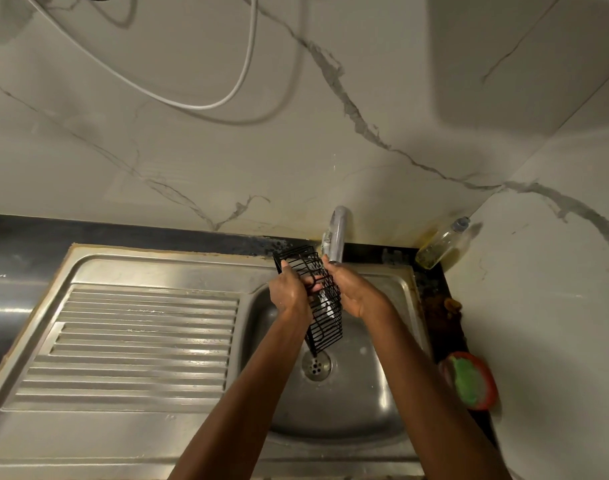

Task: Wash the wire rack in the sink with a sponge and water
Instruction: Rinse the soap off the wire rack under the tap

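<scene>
A black wire rack (325,317) hangs tilted over the steel sink (369,393), its lower end just above the drain (316,365). My left hand (289,289) grips the rack's left side, fingers curled through the wires. My right hand (351,289) lies along the rack's right edge under the chrome tap (336,237); its fingers look fairly straight against the wires. A green sponge (466,381) lies in a red dish (490,393) on the right counter, away from both hands. Running water cannot be made out.
A ribbed steel draining board (133,344) lies left of the basin. A clear bottle of yellowish liquid (441,245) stands in the back right corner by the marble wall. White cables (192,98) loop on the wall above.
</scene>
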